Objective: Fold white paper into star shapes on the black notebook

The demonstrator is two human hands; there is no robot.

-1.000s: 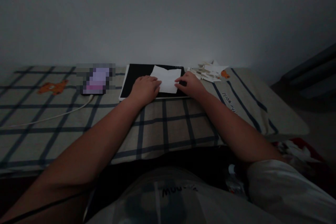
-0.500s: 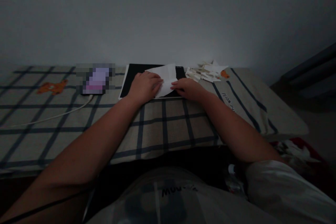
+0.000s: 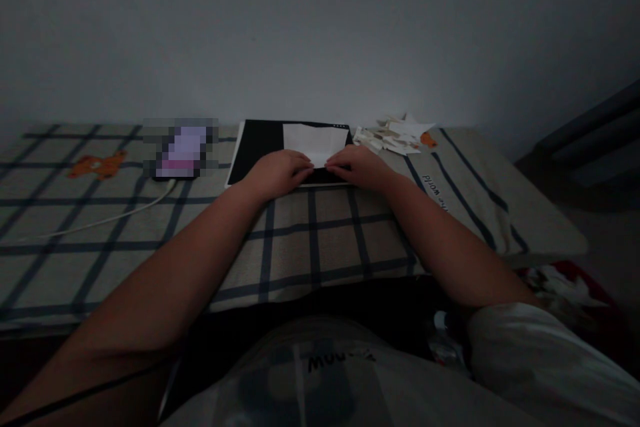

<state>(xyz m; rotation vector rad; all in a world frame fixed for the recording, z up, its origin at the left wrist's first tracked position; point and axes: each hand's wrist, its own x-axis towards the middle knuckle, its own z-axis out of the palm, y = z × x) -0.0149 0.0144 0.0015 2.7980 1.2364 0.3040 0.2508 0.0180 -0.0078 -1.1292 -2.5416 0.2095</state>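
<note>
A white sheet of paper [image 3: 314, 138] lies on a black flat board or pad [image 3: 257, 140] with a light edge, in the middle of the table. My left hand [image 3: 284, 170] pinches the near left edge of the paper, its fingers curled together. Opposite it, my right hand [image 3: 357, 165] pinches the near right edge. The fingertips of both hands are close to each other, with a small gap between them. Parts of the paper's near corners are hidden under my fingers.
Left of the board lies a phone [image 3: 181, 152], its screen blurred, with a white cable [image 3: 125, 215]. Farther left is an orange cut-out shape [image 3: 97, 164]. Folded white paper pieces [image 3: 395, 135] are heaped at the right. A bottle [image 3: 445, 340] stands below the table edge.
The paper has turned and now lies squarer to me, its near edge folded or lifted in my fingers. My left hand has moved slightly down off the sheet's middle to its near edge.
</note>
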